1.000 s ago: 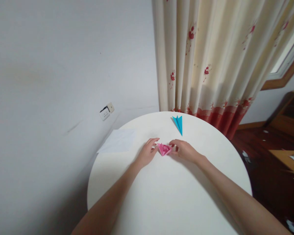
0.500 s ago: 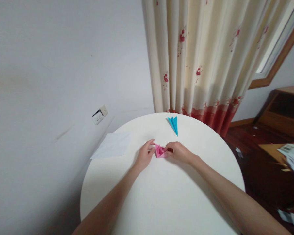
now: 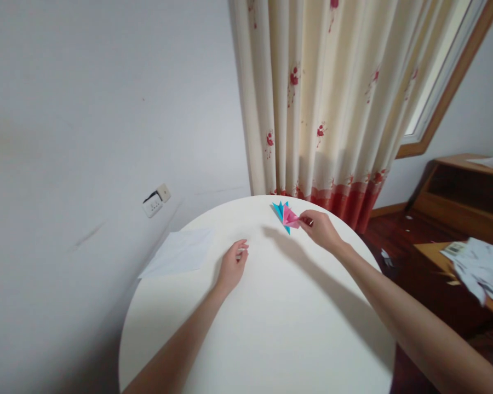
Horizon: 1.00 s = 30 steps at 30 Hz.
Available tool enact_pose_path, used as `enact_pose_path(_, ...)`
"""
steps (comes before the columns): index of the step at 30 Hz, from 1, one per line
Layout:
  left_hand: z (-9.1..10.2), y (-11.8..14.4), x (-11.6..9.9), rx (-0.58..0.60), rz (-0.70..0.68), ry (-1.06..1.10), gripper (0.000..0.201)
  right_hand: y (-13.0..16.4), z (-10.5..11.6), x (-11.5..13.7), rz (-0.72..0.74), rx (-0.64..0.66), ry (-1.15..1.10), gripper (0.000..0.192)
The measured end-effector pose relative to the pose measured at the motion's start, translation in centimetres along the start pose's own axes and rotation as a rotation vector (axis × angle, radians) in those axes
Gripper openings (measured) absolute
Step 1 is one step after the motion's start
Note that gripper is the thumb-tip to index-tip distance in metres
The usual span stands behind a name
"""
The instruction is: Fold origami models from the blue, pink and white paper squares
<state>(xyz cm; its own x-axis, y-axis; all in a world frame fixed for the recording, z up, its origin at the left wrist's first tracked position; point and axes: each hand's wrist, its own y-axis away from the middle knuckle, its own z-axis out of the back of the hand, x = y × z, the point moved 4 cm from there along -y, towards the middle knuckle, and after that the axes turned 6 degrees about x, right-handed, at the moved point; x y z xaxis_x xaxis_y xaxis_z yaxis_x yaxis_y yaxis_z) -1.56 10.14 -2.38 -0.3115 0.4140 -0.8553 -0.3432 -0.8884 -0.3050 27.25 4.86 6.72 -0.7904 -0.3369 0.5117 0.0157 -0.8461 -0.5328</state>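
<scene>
- Our right hand (image 3: 321, 229) pinches the pink paper fold (image 3: 290, 217), over the blue paper fold (image 3: 280, 210) beyond its fingertips.
- Our left hand (image 3: 231, 265) rests loosely curled, empty; white sheet (image 3: 177, 253) lies leftward.
- Curtain (image 3: 328, 98) hangs behind the table (image 3: 271, 328).

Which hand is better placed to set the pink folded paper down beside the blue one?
Probably the right hand: it pinches the pink folded paper right over the blue folded paper. The left hand rests empty, nearer the person.

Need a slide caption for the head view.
Right hand holds pink paper over blue paper; left hand rests on the table.
</scene>
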Motion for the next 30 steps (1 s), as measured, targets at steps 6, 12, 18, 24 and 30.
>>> enact_pose_path(6, 0.1, 0.0, 0.1, -0.009, -0.018, -0.046, 0.031, -1.3, 0.1, -5.9, -0.149, -0.005, 0.198, 0.019)
enact_pose_path(12, 0.3, 0.0, 0.1, -0.011, -0.022, -0.063, 0.03, -1.9, -3.0, -10.4, -0.257, 0.021, 0.279, 0.018)
enact_pose_path(18, 0.7, -0.3, 0.4, -0.011, -0.032, -0.076, 0.03, -2.5, -5.2, -13.3, -0.323, 0.035, 0.303, 0.014)
enact_pose_path(24, 0.8, -0.2, 0.2, -0.006, -0.028, -0.098, 0.03, -3.5, -5.4, -14.2, -0.362, 0.074, 0.31, 0.02)
enact_pose_path(30, 0.8, -0.4, 0.4, -0.011, -0.029, -0.087, 0.03, -2.3, -5.4, -15.2, -0.564, 0.064, 0.313, 0.041)
